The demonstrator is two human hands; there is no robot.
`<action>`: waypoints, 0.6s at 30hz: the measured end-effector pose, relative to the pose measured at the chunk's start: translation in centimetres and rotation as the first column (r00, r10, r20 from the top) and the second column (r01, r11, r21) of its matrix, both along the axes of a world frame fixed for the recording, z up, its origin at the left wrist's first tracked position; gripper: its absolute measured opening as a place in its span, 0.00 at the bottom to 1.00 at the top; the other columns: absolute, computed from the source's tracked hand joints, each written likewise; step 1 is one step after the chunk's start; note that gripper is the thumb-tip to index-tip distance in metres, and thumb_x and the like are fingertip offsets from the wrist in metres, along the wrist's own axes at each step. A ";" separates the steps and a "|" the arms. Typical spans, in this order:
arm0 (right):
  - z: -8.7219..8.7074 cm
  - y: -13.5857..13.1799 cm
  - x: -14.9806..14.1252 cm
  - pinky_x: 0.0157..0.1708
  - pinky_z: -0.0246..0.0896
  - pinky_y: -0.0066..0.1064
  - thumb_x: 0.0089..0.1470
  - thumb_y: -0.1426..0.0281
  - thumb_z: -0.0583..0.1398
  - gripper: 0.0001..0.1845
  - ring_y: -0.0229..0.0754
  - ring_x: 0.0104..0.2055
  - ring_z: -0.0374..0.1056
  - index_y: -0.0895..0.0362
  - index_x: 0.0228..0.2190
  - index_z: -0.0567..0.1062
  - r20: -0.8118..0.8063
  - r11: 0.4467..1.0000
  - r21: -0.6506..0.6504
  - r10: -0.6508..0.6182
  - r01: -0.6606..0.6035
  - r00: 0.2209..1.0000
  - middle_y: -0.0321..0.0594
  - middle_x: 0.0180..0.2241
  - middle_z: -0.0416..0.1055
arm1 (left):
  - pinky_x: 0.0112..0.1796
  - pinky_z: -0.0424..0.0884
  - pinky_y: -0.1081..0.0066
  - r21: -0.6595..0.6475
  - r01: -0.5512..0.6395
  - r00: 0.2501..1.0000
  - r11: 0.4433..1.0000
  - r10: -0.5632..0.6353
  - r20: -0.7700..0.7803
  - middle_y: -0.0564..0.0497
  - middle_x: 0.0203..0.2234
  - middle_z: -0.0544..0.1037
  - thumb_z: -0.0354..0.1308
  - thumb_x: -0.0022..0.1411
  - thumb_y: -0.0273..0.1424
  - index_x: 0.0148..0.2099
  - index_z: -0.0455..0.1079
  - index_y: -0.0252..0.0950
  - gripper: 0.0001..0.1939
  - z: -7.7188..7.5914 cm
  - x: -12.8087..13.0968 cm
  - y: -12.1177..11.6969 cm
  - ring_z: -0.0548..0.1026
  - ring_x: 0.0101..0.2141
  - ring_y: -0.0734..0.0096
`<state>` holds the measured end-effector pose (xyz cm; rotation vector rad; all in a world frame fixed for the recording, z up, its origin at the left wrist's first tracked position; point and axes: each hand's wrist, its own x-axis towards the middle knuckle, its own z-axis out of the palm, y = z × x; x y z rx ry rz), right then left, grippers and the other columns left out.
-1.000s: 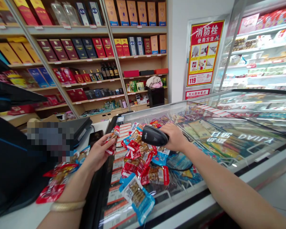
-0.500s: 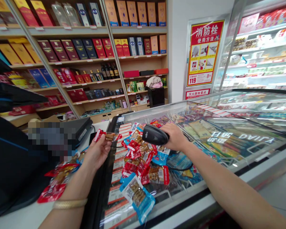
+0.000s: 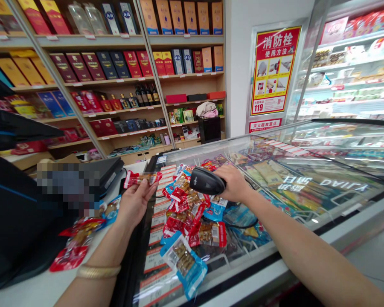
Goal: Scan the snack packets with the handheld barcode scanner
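My left hand (image 3: 135,204) pinches a small red snack packet (image 3: 142,178) and holds it flat and level in front of the scanner. My right hand (image 3: 233,184) grips a black handheld barcode scanner (image 3: 206,181), whose head points left toward that packet. Below both hands lies a pile of red and blue snack packets (image 3: 192,213) on the glass lid of a chest freezer (image 3: 307,187). A gold bangle (image 3: 97,271) circles my left wrist.
More red packets (image 3: 75,243) lie on the white counter at the left, beside a black register (image 3: 16,213). A scanner cable (image 3: 240,225) runs across the lid. Shelves of boxed goods (image 3: 115,64) fill the back wall. A glass-door fridge (image 3: 348,68) stands at the right.
My left hand has lifted and turned the red packet from upright to level, bringing it in front of the scanner. My right hand with the scanner has barely moved.
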<state>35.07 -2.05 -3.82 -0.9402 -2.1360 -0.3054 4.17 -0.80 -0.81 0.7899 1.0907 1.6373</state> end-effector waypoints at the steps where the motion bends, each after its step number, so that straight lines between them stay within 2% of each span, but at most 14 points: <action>1: 0.0 0.0 0.0 0.37 0.54 0.37 0.49 0.60 0.64 0.16 0.47 0.36 0.68 0.58 0.37 0.77 0.004 1.000 -0.006 0.001 -0.001 1.000 0.45 0.33 0.77 | 0.37 0.79 0.78 0.010 0.011 1.000 1.000 -0.011 -0.012 0.49 0.29 0.80 0.60 0.62 0.18 0.34 0.70 0.31 0.05 -0.2 0.0 0.0 0.83 0.34 0.69; 3: 0.1 -0.1 -0.1 0.37 0.54 0.37 0.50 0.60 0.64 0.17 0.47 0.36 0.67 0.58 0.38 0.77 0.015 1.000 -0.015 0.007 -0.007 1.000 0.45 0.33 0.77 | 0.41 0.80 0.72 0.032 0.032 0.998 0.999 -0.030 -0.046 0.47 0.30 0.81 0.62 0.61 0.22 0.37 0.70 0.31 0.03 -0.6 0.2 0.1 0.83 0.37 0.65; 7: 0.3 -0.4 -0.3 0.37 0.53 0.36 0.50 0.59 0.64 0.17 0.47 0.36 0.67 0.58 0.39 0.77 0.036 1.000 -0.003 0.026 -0.026 0.999 0.45 0.33 0.76 | 0.48 0.78 0.62 0.060 0.085 0.987 0.995 -0.076 -0.139 0.43 0.32 0.81 0.64 0.62 0.27 0.39 0.68 0.31 0.07 -1.5 0.8 0.2 0.83 0.42 0.57; 11: 0.4 -0.6 -0.6 0.34 0.51 0.35 0.49 0.59 0.64 0.16 0.46 0.34 0.65 0.58 0.36 0.77 0.028 0.999 0.008 0.037 -0.037 0.999 0.45 0.30 0.75 | 0.50 0.77 0.54 0.084 0.164 0.969 0.983 -0.144 -0.203 0.41 0.34 0.82 0.64 0.61 0.30 0.42 0.69 0.30 0.10 -2.1 1.2 0.3 0.81 0.45 0.51; 15: 0.3 -0.7 -0.9 0.33 0.50 0.35 0.49 0.59 0.63 0.16 0.46 0.33 0.65 0.57 0.36 0.78 0.040 0.999 -0.014 0.053 -0.052 0.998 0.45 0.29 0.75 | 0.50 0.77 0.54 0.092 0.198 0.958 0.976 -0.173 -0.230 0.39 0.40 0.82 0.64 0.60 0.31 0.47 0.69 0.30 0.15 -2.2 1.3 0.3 0.81 0.46 0.50; 18: 0.3 -0.7 -0.9 0.33 0.49 0.35 0.49 0.60 0.63 0.16 0.46 0.33 0.64 0.57 0.36 0.78 0.046 0.998 -0.023 0.060 -0.059 0.997 0.45 0.29 0.75 | 0.50 0.77 0.54 0.090 0.214 0.950 0.973 -0.186 -0.249 0.40 0.40 0.82 0.64 0.59 0.32 0.49 0.69 0.31 0.17 -2.1 1.4 0.1 0.81 0.45 0.51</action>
